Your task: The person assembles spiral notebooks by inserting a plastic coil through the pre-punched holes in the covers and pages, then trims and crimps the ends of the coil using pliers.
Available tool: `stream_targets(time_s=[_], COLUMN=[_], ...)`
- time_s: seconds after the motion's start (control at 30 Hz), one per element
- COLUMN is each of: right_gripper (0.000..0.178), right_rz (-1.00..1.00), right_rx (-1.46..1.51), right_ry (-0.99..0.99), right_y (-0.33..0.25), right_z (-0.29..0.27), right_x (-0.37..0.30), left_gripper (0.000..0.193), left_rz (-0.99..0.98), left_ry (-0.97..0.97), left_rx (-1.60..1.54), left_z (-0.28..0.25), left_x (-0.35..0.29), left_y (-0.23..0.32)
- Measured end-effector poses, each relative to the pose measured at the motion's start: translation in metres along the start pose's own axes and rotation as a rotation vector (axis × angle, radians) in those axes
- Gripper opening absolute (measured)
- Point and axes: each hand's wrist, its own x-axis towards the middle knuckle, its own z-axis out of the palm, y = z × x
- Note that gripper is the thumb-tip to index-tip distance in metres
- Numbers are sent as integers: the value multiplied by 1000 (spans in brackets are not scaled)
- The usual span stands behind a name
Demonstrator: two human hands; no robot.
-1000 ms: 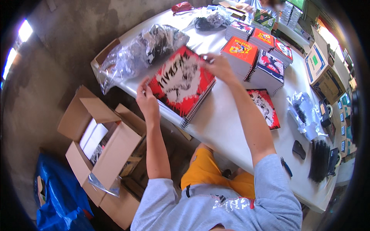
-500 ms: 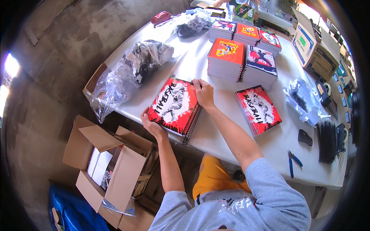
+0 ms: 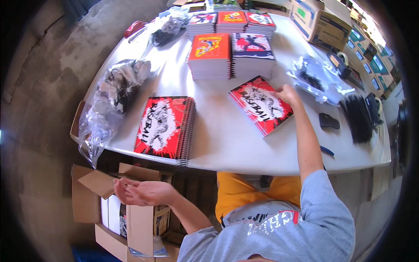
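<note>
On the table, my right hand [image 3: 288,95] is closed on the right edge of a red notebook [image 3: 258,105] with a black-and-white drawing of a player. That notebook lies at a slant, and no coil shows on its visible edges. To its left rests a coil-bound stack of matching red notebooks [image 3: 162,126], its black coils along the right side and untouched by either hand. Down at the left, my left hand [image 3: 142,191] is open, palm partly up and fingers stretched out, above an open cardboard box [image 3: 142,225]. White and black printed items [image 3: 115,216] show inside the box.
Several notebook stacks [image 3: 209,54] stand at the table's far side. Crumpled clear plastic [image 3: 109,102] lies along the left edge. At the right are a plastic bag [image 3: 312,78], a black block [image 3: 328,121], black coils [image 3: 355,118], blue-handled pliers [image 3: 326,151] and a carton [image 3: 325,24].
My left hand has let go of the coil-bound notebooks and moved down over the box. My right hand has left them too and now grips the other red notebook. The view has swung right.
</note>
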Motion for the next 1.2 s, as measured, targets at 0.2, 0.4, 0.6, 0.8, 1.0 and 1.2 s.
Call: stream_targets(time_s=[0.2,0.4,0.6,0.8,1.0,1.2], right_gripper=[35,13,16,48,32,36], right_rz=[-92,-206,-272,419,241,47], right_rx=[-57,891,893,-290,-588,-754], right_ry=[181,98,272,337,211,320], right_y=[5,-16,86,266,284,271], right_z=[-32,-74,-120,-163,-158,-184], right_x=[-46,-163,-157,-102,-73,-74], left_gripper=[49,39,15,11,9,25], left_rz=[-703,-1261,72,567,393,615], left_ry=[-836,-979,-1508,-1750,-1500,-1102], left_rx=[-428,-357,-73,165,190,-77], left_z=[53,93,95,89,70,69], left_x=[-112,-165,-78,-98,-123,-135], left_y=[91,98,134,167,143,129])
